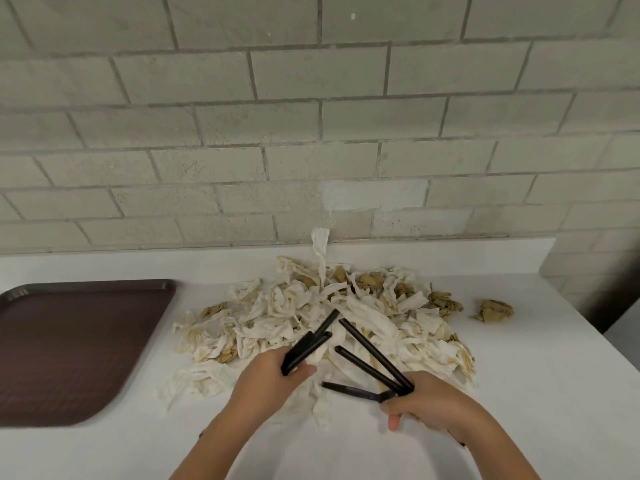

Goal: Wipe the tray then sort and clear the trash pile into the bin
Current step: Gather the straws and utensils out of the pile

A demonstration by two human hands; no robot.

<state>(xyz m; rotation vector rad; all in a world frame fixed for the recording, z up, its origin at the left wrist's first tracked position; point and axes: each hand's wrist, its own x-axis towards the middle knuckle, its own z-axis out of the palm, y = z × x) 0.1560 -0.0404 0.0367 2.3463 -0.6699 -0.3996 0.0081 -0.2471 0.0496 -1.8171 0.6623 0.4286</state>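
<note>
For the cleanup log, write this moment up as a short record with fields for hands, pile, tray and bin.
left hand: grips a bundle of thin black plastic sticks
right hand: grips three more black sticks, fanned out
trash pile: crumpled white and brown paper napkins, heaped on the white counter
stray: one crumpled brown paper wad, apart, right of the pile
tray: dark brown rectangular plastic tray, left of the pile, not touching it
bin: not in view
</note>
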